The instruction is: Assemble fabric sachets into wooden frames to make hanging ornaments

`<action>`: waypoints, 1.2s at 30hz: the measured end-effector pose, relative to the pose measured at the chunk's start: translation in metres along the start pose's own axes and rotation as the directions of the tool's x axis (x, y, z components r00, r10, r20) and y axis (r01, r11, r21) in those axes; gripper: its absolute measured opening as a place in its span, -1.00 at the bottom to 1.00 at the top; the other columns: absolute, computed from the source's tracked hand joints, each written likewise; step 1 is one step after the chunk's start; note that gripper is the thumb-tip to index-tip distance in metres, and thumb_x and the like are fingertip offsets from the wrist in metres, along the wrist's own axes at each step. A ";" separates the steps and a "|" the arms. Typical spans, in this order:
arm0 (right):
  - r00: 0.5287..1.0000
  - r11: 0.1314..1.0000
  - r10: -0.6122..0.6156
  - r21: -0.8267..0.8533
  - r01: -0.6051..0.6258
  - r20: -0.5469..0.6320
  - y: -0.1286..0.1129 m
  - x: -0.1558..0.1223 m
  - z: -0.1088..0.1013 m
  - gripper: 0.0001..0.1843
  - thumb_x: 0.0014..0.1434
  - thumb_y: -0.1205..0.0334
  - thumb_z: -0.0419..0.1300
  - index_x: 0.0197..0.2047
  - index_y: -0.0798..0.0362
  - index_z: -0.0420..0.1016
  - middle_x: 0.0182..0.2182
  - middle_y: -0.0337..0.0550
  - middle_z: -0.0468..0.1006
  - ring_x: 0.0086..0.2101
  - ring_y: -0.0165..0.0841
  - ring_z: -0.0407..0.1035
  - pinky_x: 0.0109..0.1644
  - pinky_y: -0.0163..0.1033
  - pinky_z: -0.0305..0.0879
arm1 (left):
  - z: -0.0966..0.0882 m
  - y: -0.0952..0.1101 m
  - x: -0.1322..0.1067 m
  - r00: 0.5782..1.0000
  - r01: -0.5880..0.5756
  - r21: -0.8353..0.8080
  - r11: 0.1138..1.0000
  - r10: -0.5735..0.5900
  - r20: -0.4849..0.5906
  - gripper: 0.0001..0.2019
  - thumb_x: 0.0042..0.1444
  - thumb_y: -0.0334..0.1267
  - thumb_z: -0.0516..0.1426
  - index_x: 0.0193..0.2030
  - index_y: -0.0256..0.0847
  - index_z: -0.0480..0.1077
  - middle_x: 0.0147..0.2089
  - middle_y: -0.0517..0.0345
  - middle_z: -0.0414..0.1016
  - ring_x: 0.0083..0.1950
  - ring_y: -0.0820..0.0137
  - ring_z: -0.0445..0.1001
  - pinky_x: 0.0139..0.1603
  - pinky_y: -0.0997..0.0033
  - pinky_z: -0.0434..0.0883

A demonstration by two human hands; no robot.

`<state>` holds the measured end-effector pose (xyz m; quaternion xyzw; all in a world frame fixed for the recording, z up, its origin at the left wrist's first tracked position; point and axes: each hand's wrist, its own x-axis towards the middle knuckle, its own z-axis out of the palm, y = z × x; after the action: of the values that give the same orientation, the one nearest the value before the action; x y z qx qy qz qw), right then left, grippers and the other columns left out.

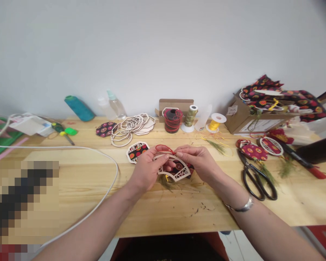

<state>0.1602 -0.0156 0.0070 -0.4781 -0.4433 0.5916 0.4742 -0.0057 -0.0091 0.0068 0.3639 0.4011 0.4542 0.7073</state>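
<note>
Between my hands is a fan-shaped wooden ornament (182, 174) with lattice cutouts and dark patterned fabric behind it. My left hand (149, 167) grips its left end, thumb across the front. Closed in a pinch, my right hand (197, 159) holds the red cord (164, 146) at the ornament's top edge, where the cord forms a loop. A green tassel (165, 182) with a bit of yellow thread hangs below the ornament. Just beyond my left hand lies another framed fabric piece (136, 152). The exact finger contact on the cord is partly hidden.
Black-handled scissors (256, 181) and finished ornaments (271, 146) lie at right, before a cardboard box (241, 117) of fabric. Wooden frames (130, 127), a red cord spool (172, 121) and a yellow thread spool (214, 123) stand behind. A white cable (115, 170) curves across the left.
</note>
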 end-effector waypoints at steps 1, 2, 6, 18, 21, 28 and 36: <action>1.000 1.000 -0.003 -0.004 0.003 0.004 0.000 0.000 0.000 -0.77 -0.12 0.06 0.41 -0.46 0.05 0.66 -0.28 -0.13 0.54 -0.42 -0.43 0.36 -0.41 -0.29 0.24 | 0.000 0.000 0.000 1.000 -0.001 -0.003 1.000 0.001 -0.005 -0.68 -0.15 -0.29 0.35 -0.26 -0.30 0.39 -0.50 0.17 0.54 -0.50 0.46 0.51 -0.49 0.55 0.40; 1.000 1.000 -0.006 -0.007 0.006 0.004 0.000 0.000 0.000 -0.78 -0.12 0.06 0.40 -0.46 0.05 0.66 -0.28 -0.13 0.54 -0.42 -0.43 0.36 -0.41 -0.29 0.24 | 0.000 0.000 0.000 1.000 -0.003 -0.005 1.000 0.003 -0.008 -0.68 -0.15 -0.30 0.35 -0.25 -0.30 0.38 -0.51 0.17 0.54 -0.50 0.46 0.51 -0.49 0.55 0.40; 1.000 1.000 -0.025 -0.004 0.025 0.005 0.001 -0.001 -0.001 -0.79 -0.11 0.07 0.40 -0.44 0.03 0.67 -0.28 -0.13 0.54 -0.36 -0.40 0.39 -0.35 -0.28 0.27 | 0.001 0.001 0.000 1.000 -0.006 -0.009 1.000 0.006 -0.014 -0.67 -0.16 -0.31 0.35 -0.25 -0.31 0.38 -0.51 0.17 0.54 -0.50 0.46 0.50 -0.50 0.55 0.39; 0.989 0.990 0.135 0.036 -0.137 0.061 -0.003 -0.002 0.000 -0.50 -0.03 -0.19 0.29 -0.32 0.12 0.63 -0.62 -0.21 0.50 -0.65 -0.50 0.21 -0.61 -0.35 0.03 | -0.003 -0.002 -0.002 0.997 -0.032 0.120 0.992 0.024 0.072 -0.68 -0.04 -0.26 0.30 -0.16 -0.25 0.35 -0.47 0.18 0.54 -0.47 0.47 0.51 -0.47 0.57 0.41; 0.982 0.991 0.127 0.028 -0.133 0.138 -0.005 -0.004 -0.001 -0.49 0.01 -0.22 0.25 -0.35 0.13 0.62 -0.63 -0.20 0.50 -0.65 -0.49 0.24 -0.63 -0.36 -0.01 | -0.004 -0.003 -0.003 0.994 -0.051 0.171 0.984 0.033 0.107 -0.71 0.03 -0.25 0.27 -0.13 -0.25 0.34 -0.48 0.16 0.55 -0.46 0.45 0.52 -0.45 0.55 0.43; 0.997 0.992 0.037 -0.121 -0.029 0.064 -0.009 -0.004 -0.004 -0.69 -0.11 0.00 0.40 -0.41 0.08 0.59 -0.60 -0.25 0.53 -0.62 -0.49 0.28 -0.57 -0.35 0.13 | 0.003 0.001 -0.007 0.994 -0.053 0.262 0.964 0.025 0.107 -0.65 -0.04 -0.22 0.30 -0.12 -0.28 0.39 -0.51 0.16 0.55 -0.50 0.40 0.53 -0.46 0.48 0.46; 0.991 0.994 0.110 0.013 -0.111 0.079 -0.006 0.000 -0.008 -0.71 -0.12 0.03 0.41 -0.47 0.08 0.55 -0.67 -0.31 0.47 -0.65 -0.50 0.26 -0.62 -0.38 0.09 | -0.003 -0.003 -0.004 0.992 -0.057 0.248 0.967 0.026 0.126 -0.65 0.04 -0.23 0.26 -0.03 -0.27 0.39 -0.48 0.13 0.58 -0.48 0.40 0.54 -0.43 0.48 0.46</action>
<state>0.1694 -0.0144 0.0119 -0.4744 -0.4290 0.6391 0.4272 -0.0082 -0.0135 0.0045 0.4861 0.4038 0.3913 0.6690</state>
